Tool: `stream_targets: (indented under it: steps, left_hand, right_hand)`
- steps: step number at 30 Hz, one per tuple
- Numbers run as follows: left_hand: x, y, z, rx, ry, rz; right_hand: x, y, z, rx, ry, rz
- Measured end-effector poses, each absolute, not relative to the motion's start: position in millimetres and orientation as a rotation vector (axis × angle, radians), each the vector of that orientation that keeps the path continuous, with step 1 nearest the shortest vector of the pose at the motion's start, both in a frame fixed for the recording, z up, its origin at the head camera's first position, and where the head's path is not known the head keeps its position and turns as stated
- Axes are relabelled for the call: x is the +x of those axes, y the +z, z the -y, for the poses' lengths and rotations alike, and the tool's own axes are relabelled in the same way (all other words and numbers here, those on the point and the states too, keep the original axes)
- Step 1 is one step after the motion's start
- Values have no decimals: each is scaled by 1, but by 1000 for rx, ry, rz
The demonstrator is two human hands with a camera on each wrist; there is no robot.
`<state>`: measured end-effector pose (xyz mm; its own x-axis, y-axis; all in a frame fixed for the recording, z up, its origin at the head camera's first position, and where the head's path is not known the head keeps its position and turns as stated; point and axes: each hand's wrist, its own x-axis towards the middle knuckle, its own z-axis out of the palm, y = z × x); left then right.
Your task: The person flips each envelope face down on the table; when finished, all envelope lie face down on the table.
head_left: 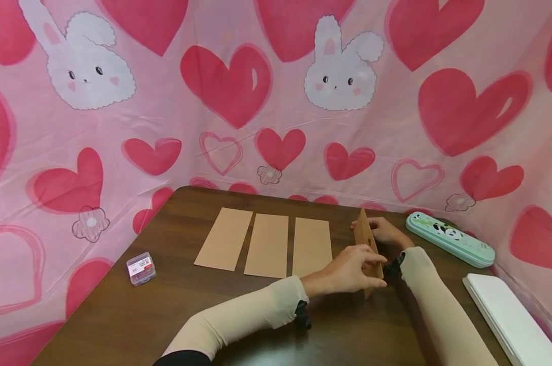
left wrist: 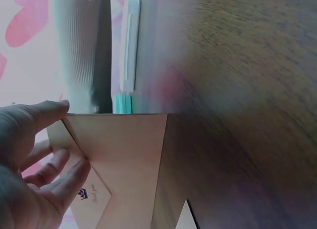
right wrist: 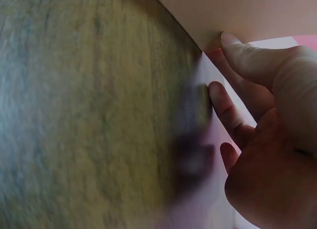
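Observation:
A brown kraft envelope [head_left: 367, 239] stands on its edge between my two hands. In the left wrist view its pointed flap [left wrist: 101, 192] shows, with a small dark print and "Thank you" lettering. My left hand [head_left: 349, 267] holds the near end, its fingers [left wrist: 74, 177] against the flap side and the thumb by the edge. At the far end my right hand [head_left: 385, 231] pinches the envelope near a corner, the thumb [right wrist: 242, 53] on one face. Three flat brown envelope-sized pieces lie in a row to the left: the left one [head_left: 225, 239], the middle one [head_left: 266, 245] and the right one [head_left: 311, 244].
A mint pencil case [head_left: 449, 239] with a panda picture lies at the back right. In front of it is a long white case [head_left: 514, 315]. A small clear plastic box [head_left: 141, 268] sits on the left of the dark wooden table [head_left: 120, 320]. Pink heart-print cloth [head_left: 166, 122] hangs behind.

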<state>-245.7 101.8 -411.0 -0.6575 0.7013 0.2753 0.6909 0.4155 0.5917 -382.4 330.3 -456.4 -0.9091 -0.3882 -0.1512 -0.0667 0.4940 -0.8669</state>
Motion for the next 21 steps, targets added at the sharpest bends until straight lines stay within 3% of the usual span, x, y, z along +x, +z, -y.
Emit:
stream_targets:
  steps: [12, 21]
  left_hand:
    - [-248, -409, -92, 1425, 1039, -2742]
    - [-248, -412, -66, 1216, 1142, -2718]
  right_hand:
    - [-383, -445, -342, -485, -1240, -2565]
    - [-375, -424, -367, -276, -1397, -2562]
